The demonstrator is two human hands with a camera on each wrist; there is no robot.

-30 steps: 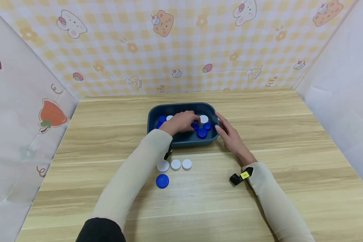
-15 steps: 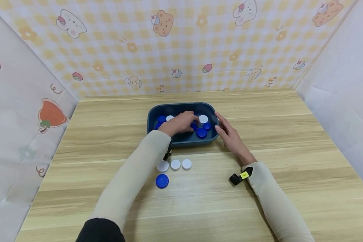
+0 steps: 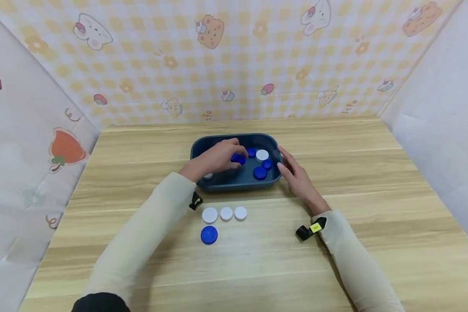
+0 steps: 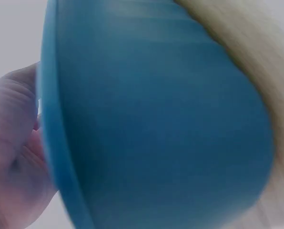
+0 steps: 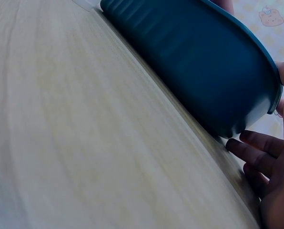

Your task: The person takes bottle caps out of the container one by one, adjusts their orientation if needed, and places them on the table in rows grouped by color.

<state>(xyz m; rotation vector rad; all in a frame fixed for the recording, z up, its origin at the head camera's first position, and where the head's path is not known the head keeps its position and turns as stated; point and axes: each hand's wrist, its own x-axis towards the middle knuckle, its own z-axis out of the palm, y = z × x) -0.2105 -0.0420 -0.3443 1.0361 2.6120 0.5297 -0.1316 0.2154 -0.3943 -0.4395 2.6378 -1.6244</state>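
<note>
My left hand reaches over the dark blue tray and pinches a blue bottle cap between thumb and fingers. To its right in the tray lie several other blue caps and a white cap. Part of another white cap shows under the left wrist. My right hand grips the tray's right end, thumb at the rim; in the right wrist view, the lower fingers curl near its base. The left wrist view is mostly filled by the tray's outer wall, hiding the fingertips.
In front of the tray, three white caps stand in a row on the wooden table. A larger blue cap lies below the leftmost one. A patterned cloth wall rises behind the table.
The left hand has shifted left and slightly up inside the tray, carrying the blue bottle cap from the tray's middle. The right hand stays on the tray's end.
</note>
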